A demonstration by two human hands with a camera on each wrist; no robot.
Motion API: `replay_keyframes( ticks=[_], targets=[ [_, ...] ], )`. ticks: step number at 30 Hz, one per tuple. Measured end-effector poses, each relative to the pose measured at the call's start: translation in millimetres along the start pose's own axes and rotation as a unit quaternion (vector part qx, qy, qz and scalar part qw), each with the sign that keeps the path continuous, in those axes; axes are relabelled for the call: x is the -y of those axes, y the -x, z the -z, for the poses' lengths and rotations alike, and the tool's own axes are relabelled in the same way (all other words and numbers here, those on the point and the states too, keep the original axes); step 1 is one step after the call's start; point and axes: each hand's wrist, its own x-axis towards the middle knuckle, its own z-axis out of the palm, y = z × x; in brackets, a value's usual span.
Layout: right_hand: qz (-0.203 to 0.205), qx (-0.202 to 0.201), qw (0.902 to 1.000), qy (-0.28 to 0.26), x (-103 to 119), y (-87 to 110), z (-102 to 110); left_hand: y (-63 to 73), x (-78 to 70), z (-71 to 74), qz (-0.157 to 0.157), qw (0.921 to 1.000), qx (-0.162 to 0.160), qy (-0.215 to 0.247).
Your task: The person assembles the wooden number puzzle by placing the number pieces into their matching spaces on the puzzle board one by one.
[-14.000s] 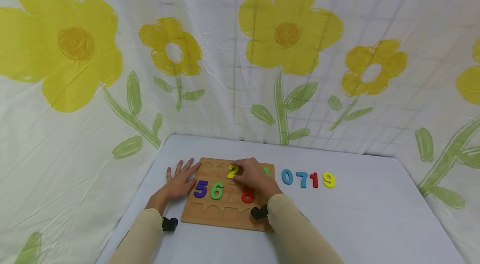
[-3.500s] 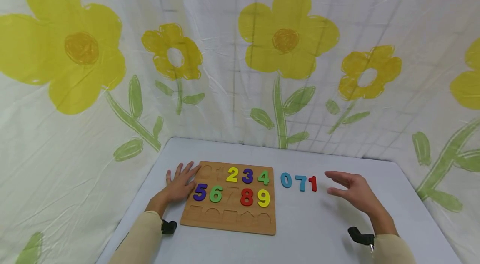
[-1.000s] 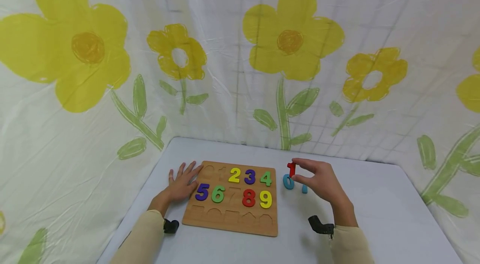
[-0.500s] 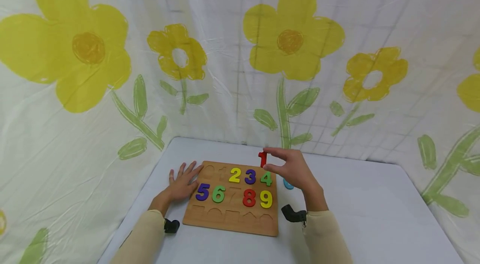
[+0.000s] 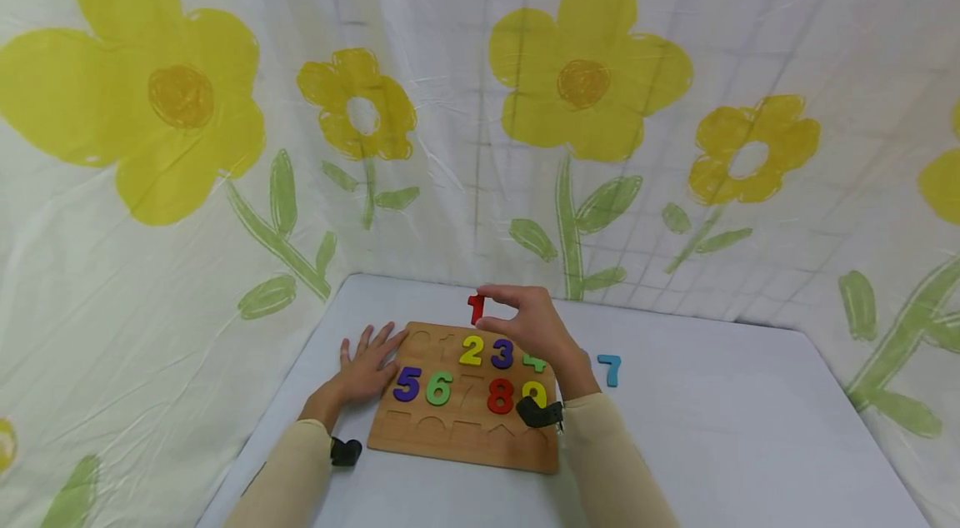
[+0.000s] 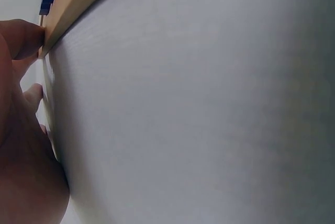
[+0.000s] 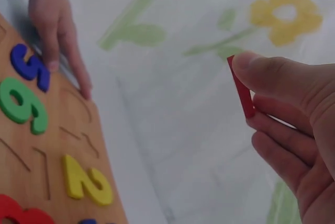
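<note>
Shifted L since 0.5 s ago, slim, solid-red no. 1 (image 5: pixel 476 309) is aloft near far edge of board (image 5: pixel 450 438), pinched in your R hand (image 5: pixel 531 321); your L hand (image 5: pixel 364 371), spread, touches L edge.

The person wears long sleeves in pale beige, the left sleeve (image 5: pixel 281 474) and the right sleeve (image 5: pixel 618 465) both plain, ending near the wrist; beyond them the left hand (image 5: pixel 366 374) and right hand (image 5: pixel 531 321) are bare; the left wrist camera (image 5: pixel 346 452) is small, black and round-ended; the right wrist camera (image 5: pixel 537 412) is black and bent, with a small, perhaps metallic glint (image 5: pixel 559 426) beside it.
</note>
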Motion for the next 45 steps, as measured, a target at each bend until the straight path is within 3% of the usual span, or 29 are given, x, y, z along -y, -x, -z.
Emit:
replay_keyframes(
  ticks=[9, 23, 33, 45],
  targets=[
    [-0.023, 0.045, 0.9987, 0.012, -13.6, -17.3, -39.5, -0.1, 1.4, -1.3, 0.009, 0.9999, 0.009, -0.006],
    [-0.052, 0.108, 0.9928, 0.001, -40.9, -21.6, -83.8, -0.1, 0.2, -0.9, 0.014, 0.9998, 0.006, -0.011],
    [-0.060, 0.136, 0.9867, 0.066, -43.4, -21.5, -100.1, -0.5, 0.5, -1.7, 0.016, 0.9998, 0.010, -0.010],
    [-0.048, 0.133, 0.9814, 0.130, -50.2, -24.0, -114.4, -1.2, 0.9, -0.8, 0.015, 0.9997, 0.012, -0.012]
  ],
)
